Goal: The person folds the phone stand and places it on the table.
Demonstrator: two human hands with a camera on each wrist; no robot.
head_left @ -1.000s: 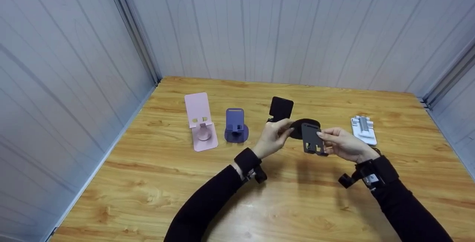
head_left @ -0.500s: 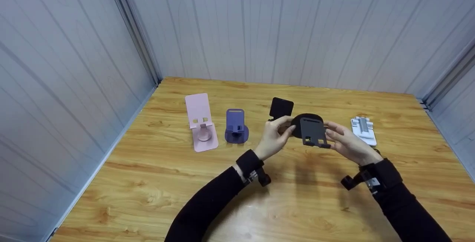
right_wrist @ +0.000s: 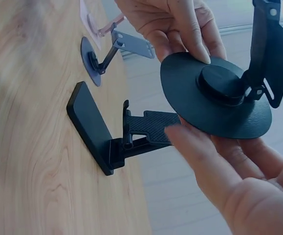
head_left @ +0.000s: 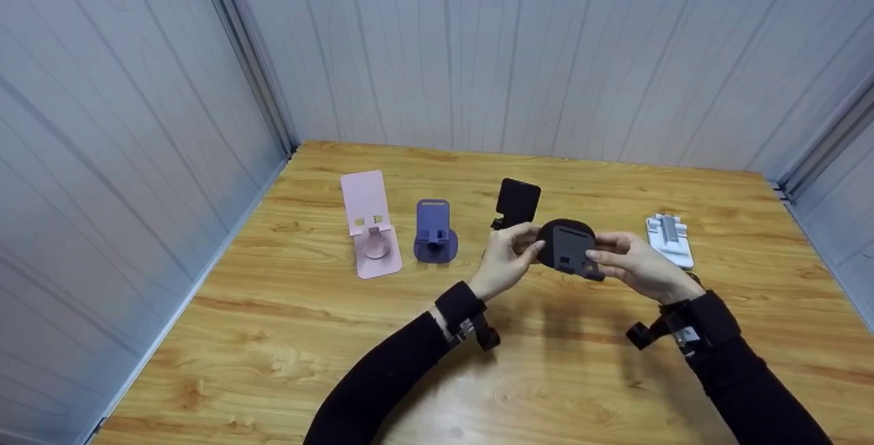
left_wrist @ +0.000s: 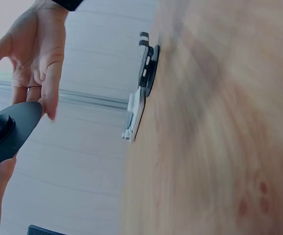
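Note:
A black phone stand (head_left: 572, 248) with a round base is held up above the table between both hands. My left hand (head_left: 506, 257) pinches the left edge of its base (right_wrist: 180, 93), thumb in front. On the other side, my right hand (head_left: 635, 262) holds the stand, its thumb on the slotted plate. Seen from the right wrist, fingers of the right hand (right_wrist: 249, 191) lie under the disc and the hinged arm (right_wrist: 258, 54) rises from it. Behind the left hand a second black phone stand (head_left: 519, 201) stands on the table, its lower part hidden in the head view.
On the wooden table (head_left: 273, 363), a pink phone stand (head_left: 365, 203) and a purple one (head_left: 433, 220) stand at the left. A white folded stand (head_left: 670, 243) lies at the right, beside a dark folded stand (left_wrist: 151, 68). Panel walls enclose the back and sides.
The held stand's plate has been turned and lies closer against its round base. My right hand shifted its grip, its thumb returning to the plate's front. The other stands have not moved.

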